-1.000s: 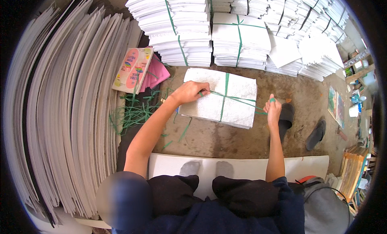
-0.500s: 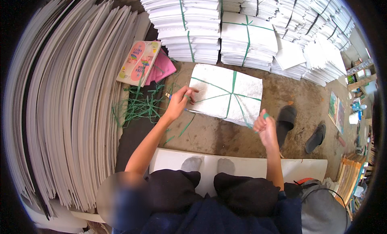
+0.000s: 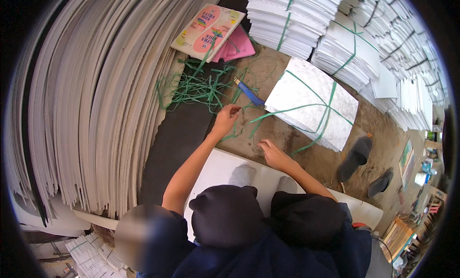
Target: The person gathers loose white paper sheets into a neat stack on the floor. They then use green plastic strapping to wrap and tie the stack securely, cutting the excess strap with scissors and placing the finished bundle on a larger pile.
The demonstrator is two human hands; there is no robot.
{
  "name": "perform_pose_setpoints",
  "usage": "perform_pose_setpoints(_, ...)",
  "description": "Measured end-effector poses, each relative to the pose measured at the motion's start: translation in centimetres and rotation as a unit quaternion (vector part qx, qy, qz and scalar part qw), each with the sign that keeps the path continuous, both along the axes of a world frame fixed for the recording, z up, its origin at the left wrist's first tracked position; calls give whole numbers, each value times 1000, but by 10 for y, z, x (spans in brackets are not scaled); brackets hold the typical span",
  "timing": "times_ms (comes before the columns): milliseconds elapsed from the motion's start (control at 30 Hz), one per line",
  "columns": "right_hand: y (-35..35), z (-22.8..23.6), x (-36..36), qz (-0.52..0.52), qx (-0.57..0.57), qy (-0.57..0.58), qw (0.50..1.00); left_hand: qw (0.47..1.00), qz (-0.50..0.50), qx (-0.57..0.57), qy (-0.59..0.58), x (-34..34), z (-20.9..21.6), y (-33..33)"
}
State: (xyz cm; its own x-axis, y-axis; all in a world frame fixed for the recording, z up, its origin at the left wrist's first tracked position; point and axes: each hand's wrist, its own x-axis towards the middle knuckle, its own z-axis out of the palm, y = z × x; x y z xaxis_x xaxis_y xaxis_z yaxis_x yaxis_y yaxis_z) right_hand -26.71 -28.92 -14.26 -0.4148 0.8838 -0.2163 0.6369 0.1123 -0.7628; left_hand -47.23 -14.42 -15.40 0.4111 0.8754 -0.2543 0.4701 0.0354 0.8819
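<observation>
A bundle of white paper sheets [image 3: 299,93] lies on the floor ahead, bound crosswise with green plastic strip [image 3: 329,98], whose loose tails trail off its near side. My left hand [image 3: 227,120] is left of the bundle, beside the loose green strips, its fingers bent together; what they hold, if anything, is hidden. Closer to me, my right hand [image 3: 275,156] is in front of the bundle with thumb and fingers pinched together, and I cannot make out anything in them. A slim blue tool [image 3: 250,93] with a brass-coloured end lies between the bundle and the strip tangle.
A tall row of upright sheets [image 3: 110,101] fills the left side. A tangle of green strips [image 3: 199,89] lies near a printed carton sheet [image 3: 208,31] and pink sheets [image 3: 235,44]. Tied paper stacks [image 3: 347,45] stand behind. Dark slippers [image 3: 355,158] rest at right; a white board [image 3: 213,175] is underfoot.
The view has turned to the left. My right hand has left the strip tail at the bundle's right and come across toward my left hand. My left hand has drawn away from the bundle's edge.
</observation>
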Motion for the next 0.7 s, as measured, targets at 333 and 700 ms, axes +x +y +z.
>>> perform_pose_setpoints(333,34,-12,13,-62,-125,32,990,887,-174,370,215,42,-48,58)
perform_pose_setpoints(700,40,25,9,-10,-358,214,909,940,-12,339,31,13,10,47)
